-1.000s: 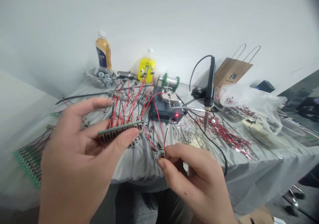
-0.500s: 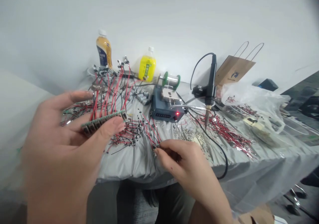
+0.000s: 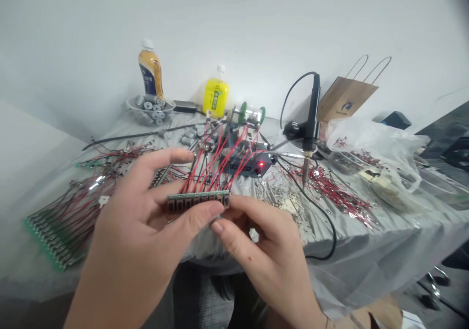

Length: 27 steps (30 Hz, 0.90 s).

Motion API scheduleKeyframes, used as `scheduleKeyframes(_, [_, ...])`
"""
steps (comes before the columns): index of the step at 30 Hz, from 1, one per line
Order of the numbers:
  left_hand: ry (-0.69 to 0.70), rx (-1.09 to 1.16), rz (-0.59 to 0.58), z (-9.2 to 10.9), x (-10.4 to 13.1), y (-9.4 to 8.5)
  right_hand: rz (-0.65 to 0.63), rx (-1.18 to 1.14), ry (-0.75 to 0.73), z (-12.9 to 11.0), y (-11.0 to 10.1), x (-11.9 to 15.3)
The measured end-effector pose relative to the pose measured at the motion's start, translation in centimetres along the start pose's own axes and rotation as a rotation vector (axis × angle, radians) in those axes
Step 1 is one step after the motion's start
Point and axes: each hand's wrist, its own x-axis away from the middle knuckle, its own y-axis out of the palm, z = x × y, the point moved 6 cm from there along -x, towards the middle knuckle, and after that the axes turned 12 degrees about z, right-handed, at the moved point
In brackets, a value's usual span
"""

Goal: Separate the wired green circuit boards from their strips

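My left hand [image 3: 146, 212] holds a narrow green circuit board strip [image 3: 198, 197], thumb along its near face and fingers behind. The forefinger stretches out above it. Red and black wires [image 3: 216, 165] fan upward from the strip, with small dark parts at their far tips. At the strip's right end, my right hand [image 3: 264, 241] is closed in a pinch, its fingertips close against the board; what lies between them is hidden. Behind the wires stands a blue soldering station [image 3: 249, 165] with a lit red lamp. A soldering iron [image 3: 311, 119] hangs tip down in a holder to the right.
Wired green boards [image 3: 49, 241] lie at left. A clear bowl [image 3: 130, 107] holds grey cylindrical motors. Two bottles, one orange [image 3: 151, 75] and one yellow [image 3: 216, 97], stand by the wall. Red-wired parts [image 3: 340, 197], a plastic bag [image 3: 381, 138] and a paper bag [image 3: 346, 99] lie right.
My left hand has brought the wired strip to the right and levelled it. My right hand, earlier pinching small wired parts over the table, now meets the strip's right end.
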Motion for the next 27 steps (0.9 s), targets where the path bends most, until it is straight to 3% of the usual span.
scheduleKeyframes(5, [0.063, -0.032, -0.037, 0.5, 0.3, -0.1, 0.054, -0.036, -0.049, -1.0, -0.1, 0.1])
scheduleKeyframes(9, [0.065, -0.06, -0.131, 0.2, 0.5, -0.1, 0.068, -0.006, -0.093, -1.0, -1.1, 0.1])
scheduleKeyframes(18, [-0.025, -0.164, -0.192, -1.6, 1.2, -0.6, -0.067, 0.022, -0.153, -0.7, -1.3, 0.1])
scheduleKeyframes(23, [0.122, -0.208, -0.174, -0.2, 1.1, -0.3, -0.049, 0.102, -0.127, -1.3, -1.2, 0.4])
scheduleKeyframes(27, [0.156, -0.233, -0.175, 0.3, 1.4, -0.1, -0.04, 0.108, -0.153, -1.8, -1.1, 0.4])
